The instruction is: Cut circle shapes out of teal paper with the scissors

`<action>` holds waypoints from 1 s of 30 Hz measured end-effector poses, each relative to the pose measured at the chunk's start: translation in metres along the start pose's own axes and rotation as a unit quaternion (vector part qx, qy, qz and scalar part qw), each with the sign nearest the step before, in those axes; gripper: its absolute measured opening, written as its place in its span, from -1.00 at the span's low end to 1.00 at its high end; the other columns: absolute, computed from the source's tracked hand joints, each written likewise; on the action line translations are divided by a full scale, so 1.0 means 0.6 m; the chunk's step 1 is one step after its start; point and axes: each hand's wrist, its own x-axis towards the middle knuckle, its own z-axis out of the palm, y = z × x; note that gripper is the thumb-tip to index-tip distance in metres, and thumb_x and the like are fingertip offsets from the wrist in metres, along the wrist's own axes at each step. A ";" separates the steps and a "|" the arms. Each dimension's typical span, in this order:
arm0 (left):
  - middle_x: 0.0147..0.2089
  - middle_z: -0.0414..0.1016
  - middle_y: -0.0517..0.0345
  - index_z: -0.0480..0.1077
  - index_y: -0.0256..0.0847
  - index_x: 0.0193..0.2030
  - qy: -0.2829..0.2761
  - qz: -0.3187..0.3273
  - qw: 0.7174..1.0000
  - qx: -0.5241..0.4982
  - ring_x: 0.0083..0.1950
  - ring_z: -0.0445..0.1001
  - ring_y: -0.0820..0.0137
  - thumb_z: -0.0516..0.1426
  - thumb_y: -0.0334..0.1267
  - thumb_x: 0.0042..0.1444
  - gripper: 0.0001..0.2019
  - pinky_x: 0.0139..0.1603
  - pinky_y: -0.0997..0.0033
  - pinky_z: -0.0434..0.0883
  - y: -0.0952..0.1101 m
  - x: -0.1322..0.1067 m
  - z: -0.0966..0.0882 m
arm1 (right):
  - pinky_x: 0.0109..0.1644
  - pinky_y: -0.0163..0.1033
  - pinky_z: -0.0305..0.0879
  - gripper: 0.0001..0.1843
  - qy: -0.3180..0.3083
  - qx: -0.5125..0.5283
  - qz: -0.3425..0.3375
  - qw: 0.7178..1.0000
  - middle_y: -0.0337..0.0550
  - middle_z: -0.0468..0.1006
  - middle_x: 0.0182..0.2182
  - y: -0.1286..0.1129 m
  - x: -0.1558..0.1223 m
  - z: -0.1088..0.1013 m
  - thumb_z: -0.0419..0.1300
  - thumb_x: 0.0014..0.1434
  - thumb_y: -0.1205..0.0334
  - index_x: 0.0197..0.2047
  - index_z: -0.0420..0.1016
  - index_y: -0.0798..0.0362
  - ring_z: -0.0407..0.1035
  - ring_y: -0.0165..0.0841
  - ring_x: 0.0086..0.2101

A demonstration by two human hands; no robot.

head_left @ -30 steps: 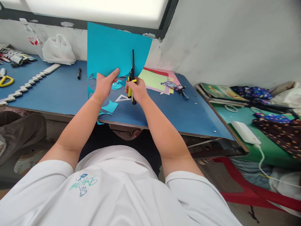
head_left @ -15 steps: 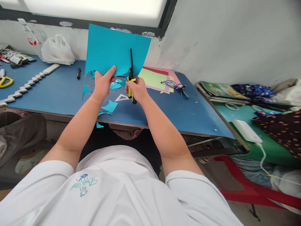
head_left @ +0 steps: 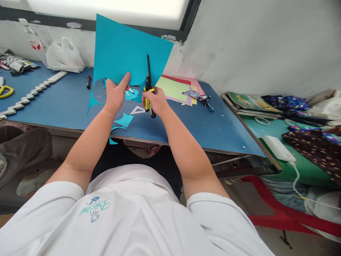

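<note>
My left hand [head_left: 115, 94] pinches the lower edge of a large turquoise paper sheet [head_left: 125, 53], holding it upright over the blue table [head_left: 66, 103]. Curved pieces have been cut out of the sheet's lower left part. My right hand [head_left: 156, 101] is closed round the yellow-and-black handles of a pair of scissors [head_left: 148, 87], whose black blades point up into the sheet's lower right edge. Turquoise offcuts [head_left: 124, 121] and a white triangle ruler [head_left: 138, 111] lie on the table under my hands.
A stack of coloured paper [head_left: 176, 89] and a patterned bundle with keys [head_left: 198, 96] lie to the right. A black marker [head_left: 88, 81], a white plastic bag [head_left: 64, 55] and yellow scissors [head_left: 5, 91] are on the left. A green table [head_left: 279, 135] with books and cloth stands at right.
The turquoise sheet has tilted and swung left, its top corner now higher. The scissors have leaned slightly left with it. Both hands stay in nearly the same place.
</note>
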 end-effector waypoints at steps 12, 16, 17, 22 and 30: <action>-0.35 0.32 0.25 0.46 -0.14 -0.36 0.002 0.069 0.992 0.109 -0.29 0.57 0.39 0.54 -0.08 0.47 -0.53 -0.08 0.31 0.66 0.008 -0.004 -0.001 | -0.15 -0.15 0.63 -0.72 -0.011 -0.020 -0.014 1.000 -0.33 0.59 -0.42 -0.003 -0.001 -0.015 0.48 0.23 0.00 -0.19 0.49 -0.11 0.54 -0.33 -0.37; -0.26 0.47 0.17 0.54 -0.12 -0.23 0.000 0.043 0.996 0.073 -0.11 0.70 0.25 0.60 -0.08 0.38 -0.63 0.01 0.23 0.70 0.005 -0.003 -0.004 | -0.15 -0.12 0.63 -0.70 -0.005 -0.021 -0.007 1.000 -0.32 0.58 -0.42 0.000 0.001 -0.016 0.50 0.22 0.01 -0.20 0.47 -0.12 0.52 -0.31 -0.38; -0.23 0.51 0.16 0.54 -0.10 -0.22 -0.003 0.037 0.997 0.065 -0.08 0.71 0.22 0.61 -0.07 0.35 -0.62 0.01 0.21 0.71 0.005 -0.003 -0.005 | -0.16 -0.11 0.63 -0.69 -0.004 -0.020 -0.003 1.000 -0.31 0.58 -0.42 0.001 0.001 -0.016 0.51 0.21 0.01 -0.21 0.47 -0.11 0.52 -0.30 -0.38; -0.20 0.56 0.15 0.54 -0.11 -0.20 0.007 0.035 0.998 0.053 -0.04 0.73 0.22 0.58 -0.13 0.34 -0.68 -0.03 0.25 0.69 0.006 0.001 -0.001 | -0.20 -0.09 0.60 -0.71 -0.006 -0.019 0.002 1.000 -0.26 0.57 -0.42 0.002 0.002 -0.017 0.50 0.22 0.03 -0.23 0.48 -0.09 0.50 -0.29 -0.39; -0.39 0.42 0.19 0.28 -0.02 -0.35 -0.024 0.045 0.996 0.076 -0.19 0.58 0.28 0.60 0.21 0.29 -0.36 -0.18 0.17 0.53 0.002 0.003 0.004 | -0.25 -0.11 0.58 -0.67 -0.006 -0.025 0.008 1.000 -0.28 0.56 -0.43 -0.001 0.001 -0.017 0.52 0.23 0.00 -0.23 0.46 -0.11 0.48 -0.29 -0.41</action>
